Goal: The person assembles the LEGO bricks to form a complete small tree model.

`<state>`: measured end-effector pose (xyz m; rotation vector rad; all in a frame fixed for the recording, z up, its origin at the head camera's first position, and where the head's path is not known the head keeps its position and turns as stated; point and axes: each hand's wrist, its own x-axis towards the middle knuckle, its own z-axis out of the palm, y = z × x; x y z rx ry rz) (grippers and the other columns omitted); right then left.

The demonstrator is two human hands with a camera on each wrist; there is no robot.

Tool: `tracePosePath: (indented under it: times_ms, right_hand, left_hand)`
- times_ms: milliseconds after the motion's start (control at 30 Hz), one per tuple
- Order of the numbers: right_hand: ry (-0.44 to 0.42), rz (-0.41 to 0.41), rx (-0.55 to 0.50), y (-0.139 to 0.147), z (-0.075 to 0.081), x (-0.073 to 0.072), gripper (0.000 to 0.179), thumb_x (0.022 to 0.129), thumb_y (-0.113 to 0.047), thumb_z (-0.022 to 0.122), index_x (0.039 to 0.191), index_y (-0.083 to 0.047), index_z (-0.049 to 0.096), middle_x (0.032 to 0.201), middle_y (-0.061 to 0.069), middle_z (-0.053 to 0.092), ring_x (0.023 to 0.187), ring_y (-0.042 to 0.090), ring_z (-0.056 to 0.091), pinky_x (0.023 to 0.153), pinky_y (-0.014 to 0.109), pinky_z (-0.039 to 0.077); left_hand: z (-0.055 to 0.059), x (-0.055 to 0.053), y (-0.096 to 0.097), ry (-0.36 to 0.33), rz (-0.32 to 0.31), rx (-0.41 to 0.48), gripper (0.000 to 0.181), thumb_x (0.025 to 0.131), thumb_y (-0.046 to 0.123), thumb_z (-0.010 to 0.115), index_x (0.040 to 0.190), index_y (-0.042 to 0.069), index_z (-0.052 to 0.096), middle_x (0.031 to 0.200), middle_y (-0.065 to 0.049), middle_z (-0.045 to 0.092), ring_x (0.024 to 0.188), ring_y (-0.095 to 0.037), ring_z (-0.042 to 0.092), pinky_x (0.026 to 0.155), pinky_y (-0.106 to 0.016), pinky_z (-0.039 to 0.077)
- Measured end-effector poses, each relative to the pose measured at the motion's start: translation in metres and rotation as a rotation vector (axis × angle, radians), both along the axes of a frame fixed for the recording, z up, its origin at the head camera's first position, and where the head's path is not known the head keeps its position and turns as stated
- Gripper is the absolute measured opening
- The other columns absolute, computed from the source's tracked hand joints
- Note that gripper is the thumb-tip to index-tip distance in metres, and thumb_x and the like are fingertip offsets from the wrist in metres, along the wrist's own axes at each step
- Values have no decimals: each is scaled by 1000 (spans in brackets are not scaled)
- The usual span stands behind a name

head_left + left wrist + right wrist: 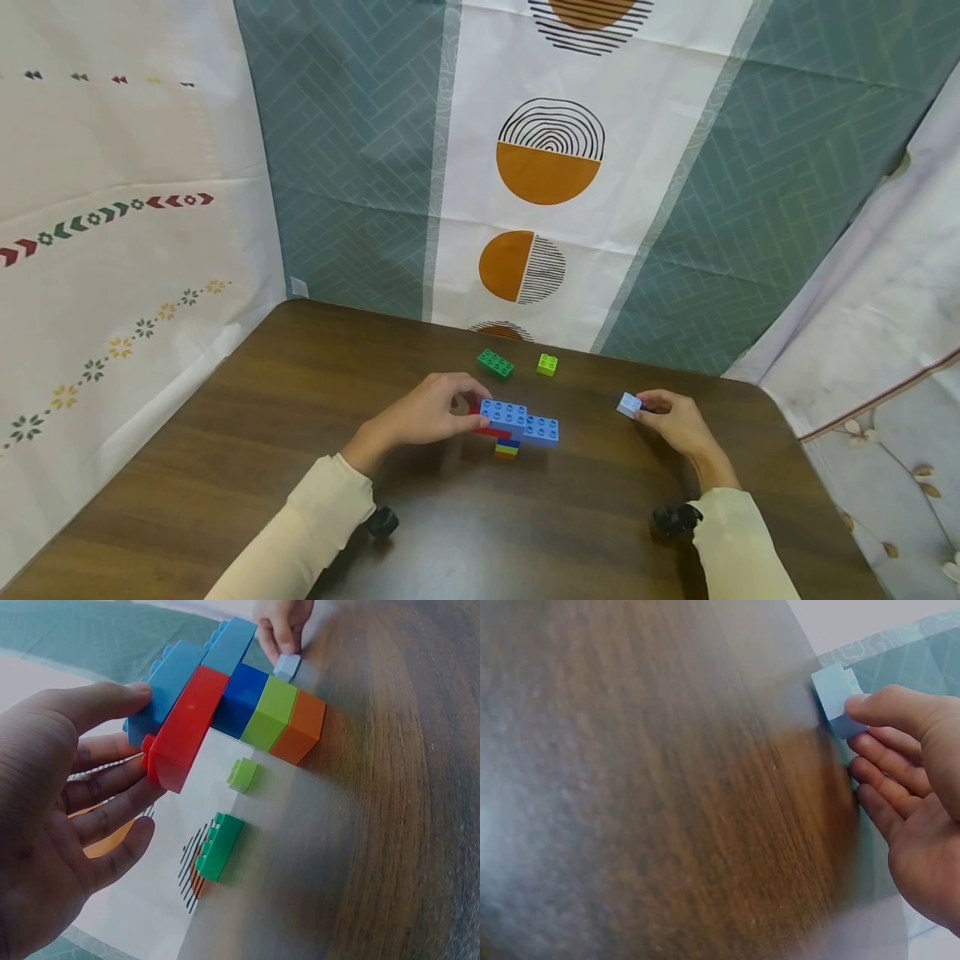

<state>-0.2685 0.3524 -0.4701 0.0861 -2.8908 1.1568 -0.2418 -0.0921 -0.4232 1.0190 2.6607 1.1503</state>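
Observation:
My left hand (431,412) pinches the upper left end of a stack of toy building bricks, thumb on the near side and fingers behind. On top of this stack is a light blue brick (165,690), over a red brick (191,731) and a second light blue brick (231,645). Below them come a dark blue brick (240,697), a lime brick (271,712) and an orange brick (300,727) at the bottom. Off to the right, my right hand (678,421) holds a small pale blue brick (840,701) between thumb and fingers.
Behind the stack, a green brick (495,363) and a small lime brick (547,364) lie on the brown wooden table (360,342). Patterned cloths (360,167) hang along the table's back and sides.

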Motion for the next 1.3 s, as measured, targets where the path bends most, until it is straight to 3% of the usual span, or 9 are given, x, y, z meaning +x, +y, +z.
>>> tracePosePath:
  times_ms: [267,533,667,933,1133,1300]
  right_hand:
    - [17,34,-32,-9,9,8,38,95,-19,75,126,1,68,122,23,71,107,30,67,79,19,53]
    - [108,86,-25,-28,25,17,34,94,-19,76,124,-2,70,118,21,73,99,15,65,82,17,53]
    - [137,107,-27,-42,35,26,35,94,-19,76,124,-4,70,118,18,74,102,15,67,85,18,53]
    - [181,174,-42,-72,55,47,35,93,-19,78,125,-9,70,121,11,73,114,32,68,101,50,55]
    - [184,243,-80,-96,62,57,34,93,-18,78,125,-13,69,122,5,71,115,34,66,104,61,51]
    - [173,273,-101,-111,62,62,33,92,-19,78,125,-16,69,121,1,71,113,27,64,106,64,49]
  left_hand:
    - [-1,1,0,-7,3,5,37,92,36,77,123,17,71,114,4,71,102,-13,64,91,-32,61]
    - [-1,1,0,4,2,5,37,92,36,77,123,17,71,115,4,71,102,-11,64,91,-32,61]
    - [0,1,0,3,1,4,37,92,36,77,123,17,71,114,4,71,101,-11,64,91,-32,61]
    - [1,2,1,0,-6,3,37,92,34,77,123,16,71,116,2,71,102,-13,64,90,-34,61]
    - [1,2,1,-5,-1,5,36,92,33,77,123,16,71,115,1,71,103,-15,64,92,-35,61]
    - [1,2,1,-9,0,5,36,92,32,78,123,15,71,115,1,71,104,-18,65,92,-37,61]
